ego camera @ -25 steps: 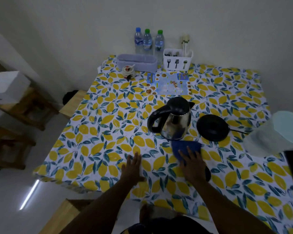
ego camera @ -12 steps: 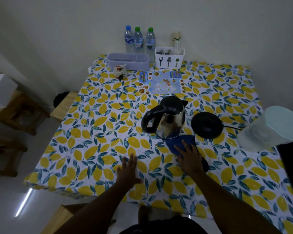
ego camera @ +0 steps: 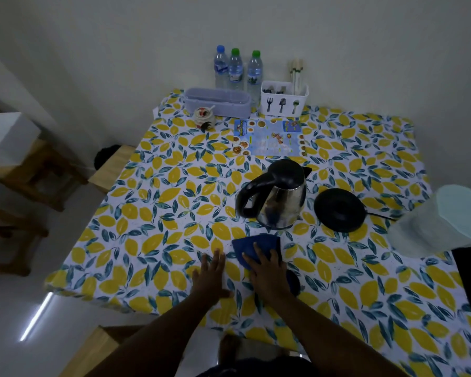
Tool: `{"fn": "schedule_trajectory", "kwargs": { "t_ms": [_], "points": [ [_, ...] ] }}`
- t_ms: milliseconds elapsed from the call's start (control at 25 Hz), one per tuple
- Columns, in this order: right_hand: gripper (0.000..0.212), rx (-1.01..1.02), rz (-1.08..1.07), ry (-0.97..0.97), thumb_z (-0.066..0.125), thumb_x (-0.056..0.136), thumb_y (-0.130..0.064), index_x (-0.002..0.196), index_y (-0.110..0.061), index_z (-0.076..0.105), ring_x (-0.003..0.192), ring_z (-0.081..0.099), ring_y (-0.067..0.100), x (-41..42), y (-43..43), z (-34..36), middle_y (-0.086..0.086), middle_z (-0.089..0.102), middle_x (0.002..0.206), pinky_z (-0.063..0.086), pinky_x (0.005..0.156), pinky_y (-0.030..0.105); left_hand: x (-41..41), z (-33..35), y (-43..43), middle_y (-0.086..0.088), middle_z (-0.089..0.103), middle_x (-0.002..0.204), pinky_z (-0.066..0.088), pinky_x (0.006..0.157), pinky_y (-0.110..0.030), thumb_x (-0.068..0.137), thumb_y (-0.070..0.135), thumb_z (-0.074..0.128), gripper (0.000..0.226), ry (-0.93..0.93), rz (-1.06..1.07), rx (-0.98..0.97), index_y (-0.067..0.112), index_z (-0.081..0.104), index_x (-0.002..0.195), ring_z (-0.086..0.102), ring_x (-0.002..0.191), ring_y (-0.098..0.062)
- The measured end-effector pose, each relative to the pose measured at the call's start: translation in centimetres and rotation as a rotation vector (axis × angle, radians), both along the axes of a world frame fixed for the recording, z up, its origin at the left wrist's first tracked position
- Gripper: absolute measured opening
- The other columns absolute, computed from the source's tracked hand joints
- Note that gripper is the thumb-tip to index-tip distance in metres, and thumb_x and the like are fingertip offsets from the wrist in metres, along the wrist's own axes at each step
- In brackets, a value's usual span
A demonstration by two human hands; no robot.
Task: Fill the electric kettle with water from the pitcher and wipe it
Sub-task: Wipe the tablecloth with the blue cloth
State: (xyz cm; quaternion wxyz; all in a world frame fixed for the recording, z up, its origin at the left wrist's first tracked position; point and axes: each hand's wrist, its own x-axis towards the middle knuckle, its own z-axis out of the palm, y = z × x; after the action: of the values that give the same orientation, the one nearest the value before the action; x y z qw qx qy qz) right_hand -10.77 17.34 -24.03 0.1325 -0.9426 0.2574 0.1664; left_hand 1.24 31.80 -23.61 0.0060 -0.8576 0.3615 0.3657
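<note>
Head view looks down on a table [ego camera: 152, 213] covered with a lemon-print cloth. Near the front edge, the right hand [ego camera: 269, 273] lies flat, fingers spread, on a blue cloth [ego camera: 256, 243], pressing it to the tabletop rather than gripping it. Just to its left the left hand [ego camera: 211, 276] rests palm down on the bare tablecloth, fingers extended and holding nothing; the two hands are close but apart.

Just beyond the blue cloth stands the kettle [ego camera: 279, 202], upright, steel-bodied with a black lid and a black handle turned to the left, its spout pointing to the far right. It sits directly on the table, off its round black base [ego camera: 339, 210], which lies just to the right with a cord running off to the right. Further right, near the table's edge, is the pitcher [ego camera: 435, 221], a pale translucent one with a light lid; the dim light makes it hard to tell whether it holds water.

Along the far edge stand three water bottles [ego camera: 235, 68], a grey oblong box [ego camera: 218, 102], a white cutlery holder [ego camera: 283, 102] and a small jar [ego camera: 204, 117], with a printed menu card [ego camera: 268, 137] lying flat in front of them.
</note>
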Motion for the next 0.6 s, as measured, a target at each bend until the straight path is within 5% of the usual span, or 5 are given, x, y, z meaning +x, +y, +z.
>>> {"fn": "schedule_trajectory", "kwargs": {
  "t_ms": [120,320,600],
  "points": [
    [0.05,0.052,-0.008,0.013,0.035,0.099,-0.037,0.147,-0.042,0.02,0.144,0.01,0.038,0.2,-0.6,0.7,-0.004,0.004,0.163,0.028,0.107,0.062,0.1,0.1,0.0,0.0,-0.028,0.159,0.011,0.115,-0.065,0.076,0.054,0.071,0.12,0.005,-0.003,0.019,0.022,-0.018,0.149,-0.021,0.146,-0.037],
    [0.049,0.057,0.036,-0.018,0.045,0.094,-0.036,0.142,-0.041,0.035,0.133,0.037,0.042,-8.0,-1.5,0.1,-0.006,0.027,0.158,0.046,0.094,0.058,0.3,-0.2,-0.1,-0.001,-0.029,0.159,0.01,0.115,-0.066,0.076,0.055,0.071,0.119,-0.004,-0.016,0.006,0.023,-0.018,0.149,-0.022,0.146,-0.038],
    [0.05,0.069,-0.333,0.066,0.032,0.103,-0.034,0.15,-0.035,0.015,0.146,0.01,0.037,-5.9,-10.5,1.6,0.001,0.002,0.163,0.03,0.11,0.056,0.4,0.5,-0.5,-0.003,-0.028,0.159,0.014,0.115,-0.065,0.078,0.055,0.069,0.117,-0.014,-0.033,0.058,0.02,-0.016,0.15,-0.019,0.146,-0.04]
  ]
}}
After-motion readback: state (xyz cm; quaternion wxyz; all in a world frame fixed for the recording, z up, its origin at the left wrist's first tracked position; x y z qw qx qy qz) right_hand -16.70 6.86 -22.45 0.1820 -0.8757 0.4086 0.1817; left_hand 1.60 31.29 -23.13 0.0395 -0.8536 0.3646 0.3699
